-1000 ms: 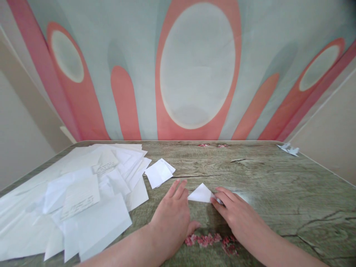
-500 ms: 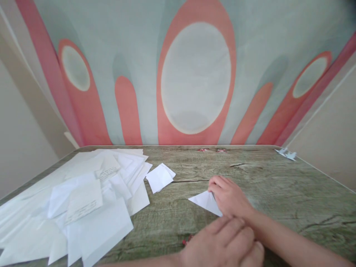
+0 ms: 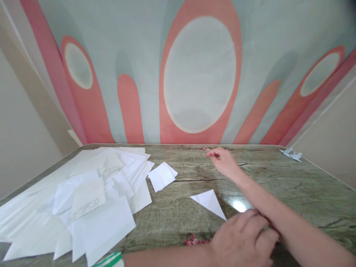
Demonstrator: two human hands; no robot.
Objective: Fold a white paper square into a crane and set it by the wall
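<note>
On the wood-grain table (image 3: 178,207) lies a white paper triangle (image 3: 209,202), its folded sheet touched by no fingers. Beyond it, my right hand (image 3: 224,160) reaches toward the back edge, fingers loosely bent and slightly apart, with nothing visible between them. Closer to me, my left hand (image 3: 246,237) has its fingers curled and sits against or just beside the right forearm. Its palm is hidden, so I cannot see whether anything is inside. A small stack of white paper squares (image 3: 162,177) rests left of the triangle.
A large spread pile of white paper sheets (image 3: 111,222) covers the table's left side. Crumpled pale scraps (image 3: 291,154) lie at the far right corner. Small red-pink marks (image 3: 193,240) show near the front. A patterned backdrop (image 3: 150,111) hangs behind the table.
My right hand has let go of the paper triangle and moved away toward the back of the table. My left hand has shifted slightly right, and the triangle now shows more fully.
</note>
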